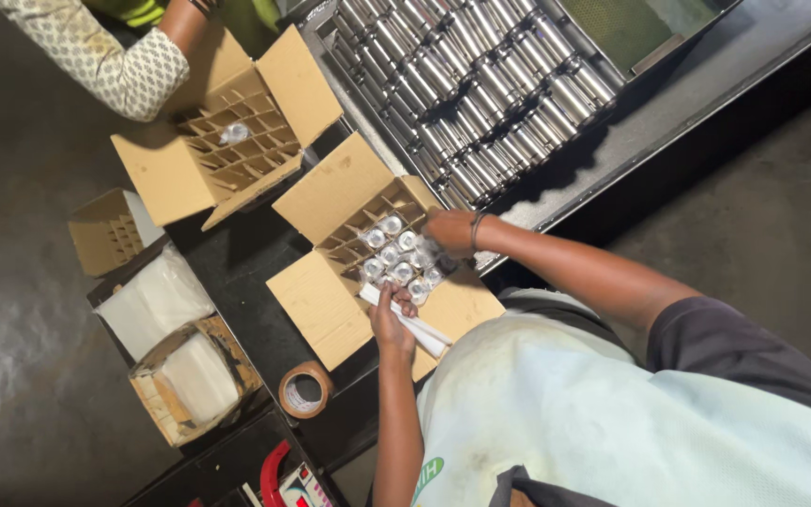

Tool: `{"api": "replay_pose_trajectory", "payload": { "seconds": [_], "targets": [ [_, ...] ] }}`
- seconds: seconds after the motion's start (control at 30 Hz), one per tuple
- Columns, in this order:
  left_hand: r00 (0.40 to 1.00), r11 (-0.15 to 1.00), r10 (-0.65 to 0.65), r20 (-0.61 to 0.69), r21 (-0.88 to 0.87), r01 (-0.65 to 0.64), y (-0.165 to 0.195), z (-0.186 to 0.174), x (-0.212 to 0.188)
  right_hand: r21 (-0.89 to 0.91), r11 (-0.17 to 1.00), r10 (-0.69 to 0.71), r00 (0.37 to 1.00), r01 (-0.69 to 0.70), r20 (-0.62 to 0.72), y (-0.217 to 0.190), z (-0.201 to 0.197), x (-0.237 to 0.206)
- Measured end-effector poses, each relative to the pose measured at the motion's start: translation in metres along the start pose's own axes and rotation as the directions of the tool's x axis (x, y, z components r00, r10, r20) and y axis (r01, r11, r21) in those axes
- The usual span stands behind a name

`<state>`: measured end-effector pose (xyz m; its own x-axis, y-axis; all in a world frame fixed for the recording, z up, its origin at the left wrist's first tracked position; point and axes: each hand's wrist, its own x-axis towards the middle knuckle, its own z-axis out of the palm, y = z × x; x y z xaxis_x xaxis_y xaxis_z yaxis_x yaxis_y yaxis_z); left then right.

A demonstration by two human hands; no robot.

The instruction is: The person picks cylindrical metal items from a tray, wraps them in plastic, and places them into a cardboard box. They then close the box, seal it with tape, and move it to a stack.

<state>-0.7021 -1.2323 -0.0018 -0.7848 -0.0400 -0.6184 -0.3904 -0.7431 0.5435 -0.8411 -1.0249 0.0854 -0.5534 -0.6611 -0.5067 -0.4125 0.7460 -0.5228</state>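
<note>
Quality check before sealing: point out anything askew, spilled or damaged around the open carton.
Nothing looks spilled or broken. The carton under the hands sits at an angle to the table edge, only partly filled with cans. The tape roll lies flat near the table's edge.

Your pale mint apron (593,404) fills the lower right of the frame, with a green printed mark near its lower-left edge. A dark grey short sleeve (734,343) covers your upper arm at right; a thin dark band (474,230) circles that wrist.
</note>
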Motion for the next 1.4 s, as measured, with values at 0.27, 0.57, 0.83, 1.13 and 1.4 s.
{"api": "replay_pose_trajectory", "payload": {
  "seconds": [0.27,0.57,0.83,1.13,1.4],
  "targets": [
    [0.998,0.994,-0.022,0.064,0.106,0.015,0.016,0.008,-0.027,-0.177,0.974,0.11,0.981,-0.138,-0.162,-0.005,-0.023,0.015],
    [0.992,0.99,0.1,0.083,-0.105,-0.091,0.003,0.032,-0.01,0.23,0.961,0.014,0.806,0.152,-0.591,-0.033,0.035,-0.031],
    [0.782,0.957,0.107,0.614,-0.278,0.087,-0.013,0.031,0.023,0.673,0.664,-0.012,0.904,0.326,-0.427,0.014,0.012,-0.06],
    [0.979,0.937,-0.173,0.105,0.325,0.131,0.019,0.119,-0.024,0.861,0.066,0.029,0.861,0.505,-0.508,-0.031,-0.003,-0.112],
    [0.811,-0.007,0.387,0.438,0.881,-0.473,0.058,0.116,-0.048,0.227,0.874,0.427,0.458,-0.429,-0.78,0.099,-0.027,-0.125]
  ]
}}
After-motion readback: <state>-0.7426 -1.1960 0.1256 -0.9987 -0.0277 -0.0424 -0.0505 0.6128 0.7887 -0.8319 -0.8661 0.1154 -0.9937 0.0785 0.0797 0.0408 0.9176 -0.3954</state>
